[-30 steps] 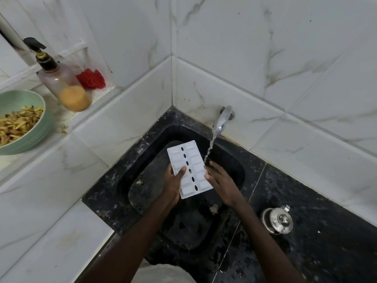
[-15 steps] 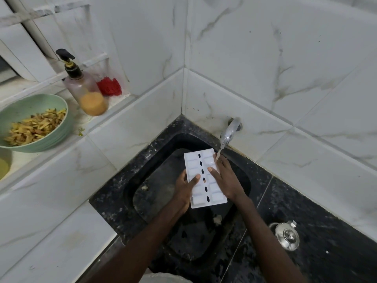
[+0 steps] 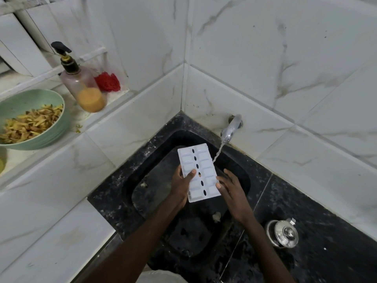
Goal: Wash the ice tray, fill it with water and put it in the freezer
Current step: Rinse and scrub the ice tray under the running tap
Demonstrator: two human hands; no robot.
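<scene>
We hold the white plastic ice tray (image 3: 199,172) over the black stone sink (image 3: 155,152), its underside facing up and its far end raised toward the wall. Our left hand (image 3: 182,185) clasps the tray's left edge, thumb pressed on top and fingers curled beneath. Our right hand (image 3: 230,190) rests loosely open against the tray's right edge, gripping nothing. A thin stream from the metal wall tap (image 3: 229,129) runs down just beside the tray's right side.
</scene>
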